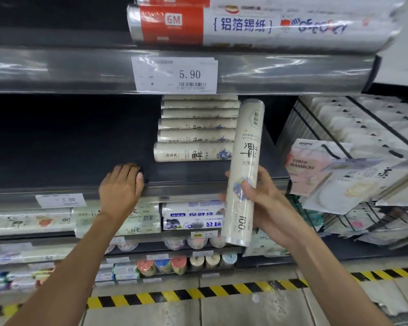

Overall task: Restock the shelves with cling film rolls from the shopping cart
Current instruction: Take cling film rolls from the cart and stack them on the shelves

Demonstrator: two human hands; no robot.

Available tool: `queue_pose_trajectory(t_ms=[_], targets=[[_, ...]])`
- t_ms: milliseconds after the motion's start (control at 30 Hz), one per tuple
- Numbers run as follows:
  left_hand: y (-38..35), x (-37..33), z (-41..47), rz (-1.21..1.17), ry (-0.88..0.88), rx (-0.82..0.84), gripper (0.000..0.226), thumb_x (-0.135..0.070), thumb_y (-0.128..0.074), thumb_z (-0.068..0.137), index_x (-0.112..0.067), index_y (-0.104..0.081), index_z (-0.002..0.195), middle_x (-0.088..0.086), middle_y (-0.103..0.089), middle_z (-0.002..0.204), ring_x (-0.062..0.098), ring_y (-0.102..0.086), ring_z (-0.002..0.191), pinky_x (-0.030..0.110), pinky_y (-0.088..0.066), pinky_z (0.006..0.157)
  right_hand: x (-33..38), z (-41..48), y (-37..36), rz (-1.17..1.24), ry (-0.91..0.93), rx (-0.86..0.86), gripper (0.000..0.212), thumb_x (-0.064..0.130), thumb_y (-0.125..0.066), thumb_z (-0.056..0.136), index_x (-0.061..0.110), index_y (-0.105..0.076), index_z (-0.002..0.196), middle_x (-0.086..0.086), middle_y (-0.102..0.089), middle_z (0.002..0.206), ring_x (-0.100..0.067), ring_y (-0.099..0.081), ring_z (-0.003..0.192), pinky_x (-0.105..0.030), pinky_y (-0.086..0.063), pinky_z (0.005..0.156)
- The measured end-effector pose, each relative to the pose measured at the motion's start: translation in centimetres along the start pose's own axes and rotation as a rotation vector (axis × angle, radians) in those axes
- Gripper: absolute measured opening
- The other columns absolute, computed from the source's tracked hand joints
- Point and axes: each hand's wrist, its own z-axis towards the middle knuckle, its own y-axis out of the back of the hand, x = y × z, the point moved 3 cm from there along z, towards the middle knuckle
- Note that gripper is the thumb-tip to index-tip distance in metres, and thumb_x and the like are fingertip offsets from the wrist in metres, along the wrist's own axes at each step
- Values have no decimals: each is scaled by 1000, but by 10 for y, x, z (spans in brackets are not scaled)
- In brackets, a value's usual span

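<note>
Head cam, going left to right. Far left, the middle shelf (64, 165) is mostly dark bare board, with a 7.00 price tag (60, 200) on its front strip. That gap is presumably what's getting filled.

Next over, the left hand (121, 184) sits on the shelf's front lip with its fingers draped over onto the board. It's holding nothing, and my guess is it's just there to steady the person while the other arm does the work.

In the middle there's a stack of cling film rolls (196, 128), lying sideways with labels facing out and piled up to the underside of the shelf above. That pile looks pretty much maxed out, so I'd bet the new one goes on the board beside or in front of it, not on top.

Just right of the stack is the cling film roll (244, 172) in play. It's standing nearly upright in front of the shelf edge, and its top end is level with the pile. The right hand (264, 203) is wrapped around its lower half, thumb across the front. It'll need turning flat to match the others.

Far right is a rack of hanging packs (316, 165), including one marked Fiber Bamboo, which crowds that side. The cart isn't in view.
</note>
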Motion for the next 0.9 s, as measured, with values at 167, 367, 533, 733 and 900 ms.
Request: queue_pose_trajectory(t_ms=[167,367,533,733,900], targets=[[1,0,2,-2,-4,3,43,-24,-29,100,-1,-65,93,14,-67,97,33,-62,80,38,-50,61,6,-4,-5,-142,-103,-109,56,21,-73,77,27,-51,128,-4,-69,95,-21,-68,83,-32,-55,68],[-3,2,4,12,-67,-73,44,-23,-29,100,-3,-67,91,11,-69,94,31,-63,78,35,-50,59,42,23,7,-815,-45,-234,76,6,-85,61,24,-45,123,5,-64,110,-10,-65,91,-26,-54,76],[-10,4,1,32,-103,-164,46,-21,-29,100,-2,-69,88,11,-70,91,31,-65,78,35,-48,61,109,85,-3,-1365,258,-203,72,20,-84,65,19,-52,130,7,-60,114,-13,-58,102,-16,-39,78],[-15,8,-1,23,-141,-270,47,-20,-31,100,-2,-72,85,9,-72,89,28,-68,76,33,-50,61,145,182,16,-1506,236,-315,55,36,-74,78,13,-53,124,1,-49,109,-13,-46,98,-19,-31,69],[-17,7,-3,40,-162,-304,50,-20,-30,100,-3,-73,83,8,-72,87,26,-68,75,27,-42,69,153,248,34,-1640,384,-365,73,40,-82,66,17,-54,130,-9,-60,125,-25,-54,115,-32,-43,97]])
